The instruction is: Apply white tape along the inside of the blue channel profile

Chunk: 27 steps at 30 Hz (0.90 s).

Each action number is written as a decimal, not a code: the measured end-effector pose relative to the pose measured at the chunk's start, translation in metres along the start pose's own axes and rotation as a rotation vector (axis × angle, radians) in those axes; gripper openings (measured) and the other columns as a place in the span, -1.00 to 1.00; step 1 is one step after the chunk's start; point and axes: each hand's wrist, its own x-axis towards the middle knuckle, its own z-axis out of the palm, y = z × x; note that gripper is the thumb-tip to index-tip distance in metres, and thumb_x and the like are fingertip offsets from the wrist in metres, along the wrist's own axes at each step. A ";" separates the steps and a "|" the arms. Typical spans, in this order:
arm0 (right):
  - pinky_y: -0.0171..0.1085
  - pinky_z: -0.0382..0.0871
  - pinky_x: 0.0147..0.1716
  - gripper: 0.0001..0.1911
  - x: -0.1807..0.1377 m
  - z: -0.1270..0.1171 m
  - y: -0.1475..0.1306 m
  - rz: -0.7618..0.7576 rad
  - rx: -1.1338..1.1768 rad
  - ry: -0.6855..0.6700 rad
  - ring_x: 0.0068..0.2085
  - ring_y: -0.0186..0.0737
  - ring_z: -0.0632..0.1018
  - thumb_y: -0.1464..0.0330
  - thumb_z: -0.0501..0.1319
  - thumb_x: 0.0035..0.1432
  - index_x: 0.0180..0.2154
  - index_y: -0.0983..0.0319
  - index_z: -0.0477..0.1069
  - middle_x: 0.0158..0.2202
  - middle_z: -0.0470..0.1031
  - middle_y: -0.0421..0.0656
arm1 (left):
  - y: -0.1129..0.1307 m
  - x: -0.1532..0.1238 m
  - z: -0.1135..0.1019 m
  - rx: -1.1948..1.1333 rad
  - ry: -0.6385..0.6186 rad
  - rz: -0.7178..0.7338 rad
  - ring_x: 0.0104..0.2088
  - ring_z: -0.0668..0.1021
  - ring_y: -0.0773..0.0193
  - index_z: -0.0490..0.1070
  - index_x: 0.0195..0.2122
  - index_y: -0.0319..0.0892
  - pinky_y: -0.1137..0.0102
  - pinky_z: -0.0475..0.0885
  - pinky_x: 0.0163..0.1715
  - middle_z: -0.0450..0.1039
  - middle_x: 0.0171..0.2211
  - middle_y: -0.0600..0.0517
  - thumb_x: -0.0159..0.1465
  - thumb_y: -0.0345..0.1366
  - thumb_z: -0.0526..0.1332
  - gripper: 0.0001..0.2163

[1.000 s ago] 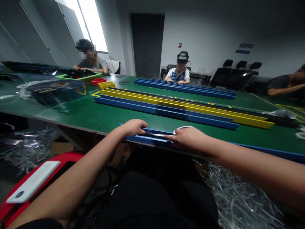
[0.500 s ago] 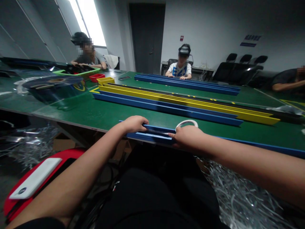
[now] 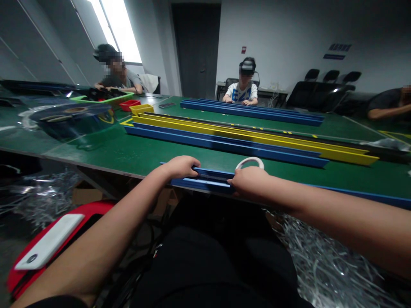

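Note:
A long blue channel-shaped rail [image 3: 213, 174] lies along the near edge of the green table, its groove facing up. My left hand [image 3: 182, 167] is closed around the rail near its left end, thumb at the groove. Further right, my right hand [image 3: 250, 179] is closed, with a white ring like a roll of tape [image 3: 249, 161] standing up from it. The right fingertips press at the rail's near side and groove. My palm hides the lower part of the ring and a stretch of the rail, which reappears beyond my right forearm.
Blue [image 3: 224, 145] and yellow rails [image 3: 257, 137] lie across the green table [image 3: 105, 149]. A clear-wrapped reel [image 3: 75, 119] and a yellow bin [image 3: 141, 110] are at left. Co-workers sit around the table. A white phone-like object [image 3: 49, 241] rests on a red seat; shredded strips [image 3: 334, 265] lie below.
My right hand and the white ring have shifted very slightly left. A pale strip seen by my right fingertips in the groove shows less now. My left hand stays put.

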 end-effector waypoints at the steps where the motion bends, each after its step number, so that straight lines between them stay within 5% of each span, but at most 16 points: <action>1: -0.06 0.48 -0.37 -0.60 0.000 -0.003 -0.002 0.008 0.006 -0.021 -0.29 0.12 0.62 0.23 0.24 0.17 0.00 0.28 0.54 -0.24 0.58 0.16 | 0.000 0.000 0.000 0.002 -0.009 -0.001 -0.37 0.49 0.24 0.51 -0.27 -0.03 0.41 0.20 -0.46 0.53 -0.36 0.08 0.12 -0.10 0.21 -0.78; 15: -0.04 0.53 -0.29 -0.66 -0.006 -0.014 -0.013 0.078 0.015 -0.022 -0.23 0.16 0.63 0.32 0.26 0.16 -0.12 0.44 0.58 -0.16 0.56 0.26 | 0.034 0.016 -0.008 -0.019 -0.113 0.043 -0.32 0.54 0.19 0.53 -0.20 -0.07 0.40 0.30 -0.40 0.59 -0.27 0.03 0.09 -0.21 0.19 -0.74; 22: -0.09 0.49 -0.36 -0.61 0.000 0.012 -0.002 0.046 0.018 0.054 -0.29 0.12 0.62 0.23 0.22 0.17 -0.09 0.37 0.58 -0.13 0.53 0.24 | 0.060 0.029 0.004 -0.016 -0.085 0.045 -0.30 0.54 0.18 0.53 -0.14 -0.03 0.41 0.26 -0.43 0.59 -0.25 0.02 0.10 -0.16 0.20 -0.70; 27: -0.20 0.39 -0.37 -0.47 -0.004 0.040 0.020 -0.029 0.032 0.188 -0.31 -0.03 0.59 0.10 0.15 0.23 0.14 0.19 0.44 -0.09 0.49 0.14 | 0.058 0.028 0.006 -0.001 -0.056 -0.023 -0.31 0.53 0.19 0.52 -0.14 -0.01 0.41 0.22 -0.47 0.58 -0.26 0.03 0.11 -0.08 0.20 -0.68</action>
